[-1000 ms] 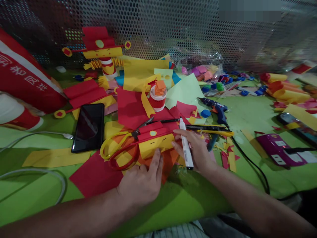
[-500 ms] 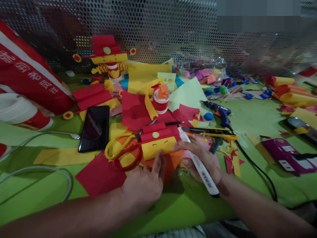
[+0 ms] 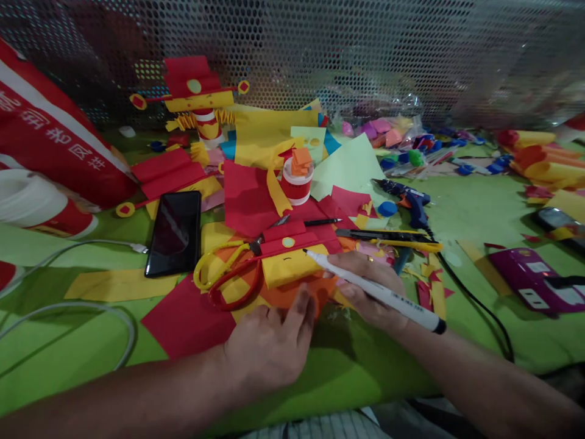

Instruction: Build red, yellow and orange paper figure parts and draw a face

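My right hand (image 3: 372, 292) grips a white marker (image 3: 388, 297) with a black end. The marker's dark tip is over the right part of a yellow paper face (image 3: 295, 266), at or very near its surface. Small curved dark lines mark that face, and a red paper hat (image 3: 286, 239) with a pale round disc sits above it. My left hand (image 3: 274, 341) rests just below the face, fingers stretched toward the orange paper (image 3: 287, 297) and holding nothing. Scissors (image 3: 228, 271) with yellow and red handles lie left of the face. Behind it is a black pen (image 3: 322, 222).
A phone (image 3: 174, 235) lies left. A utility knife (image 3: 388, 239) and a glue gun (image 3: 411, 201) lie right. Behind stand a paper-topped cup (image 3: 297, 189) and a finished-looking paper figure (image 3: 198, 100). A purple power strip (image 3: 532, 277) sits far right; a perforated metal panel (image 3: 283, 49) closes the back.
The marker has swung from pointing away beside the face to having its tip over the face. My left fingers have slid off the face's lower edge, slightly down and right.
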